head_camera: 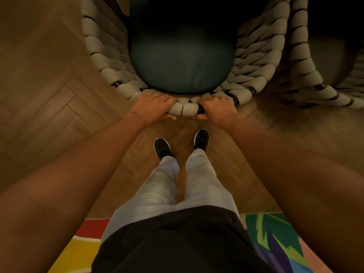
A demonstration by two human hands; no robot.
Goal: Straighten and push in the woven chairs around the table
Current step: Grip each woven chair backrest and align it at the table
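Both fists wrapped on the top rail of the grey rope-woven chair with teal cushion (183, 56): left hand (151, 105), right hand (215, 108). Chair sits dead ahead, equidistant; push goes straight forward, table not visible.

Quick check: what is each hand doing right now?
Left hand: closed on the back rim of the grey woven chair with the teal cushion.
Right hand: closed on the same rim.

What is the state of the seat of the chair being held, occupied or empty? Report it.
Empty. Only the dark teal cushion lies in the woven chair; nothing rests on it. The left hand and right hand grip its back rim.
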